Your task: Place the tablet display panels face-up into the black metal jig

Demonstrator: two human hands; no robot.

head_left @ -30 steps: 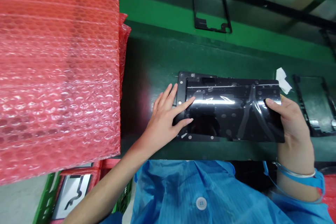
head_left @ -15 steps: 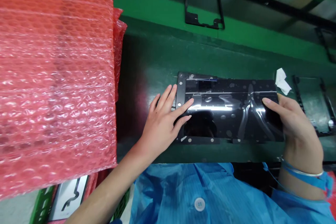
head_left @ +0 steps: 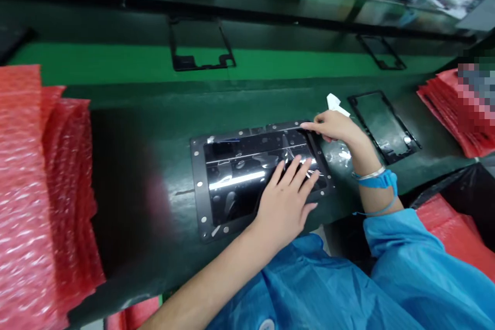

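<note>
Two hands work on one black panel (head_left: 247, 175), which lies flat in a black frame (head_left: 199, 185) on the green bench (head_left: 154, 113), well right of the red bubble-wrap stack (head_left: 34, 201). The left hand (head_left: 288, 201) presses flat, fingers spread, gripping nothing. The right hand (head_left: 334, 126) pinches the film at the panel's far right corner. Glossy, thin and stiff, the panel probably slips and scratches easily; edges look the safest hold.

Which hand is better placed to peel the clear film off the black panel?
Probably the right hand: its fingertips pinch at the panel's far right corner, where the film edge lies. The left hand lies flat on the panel, steadying it.
</note>
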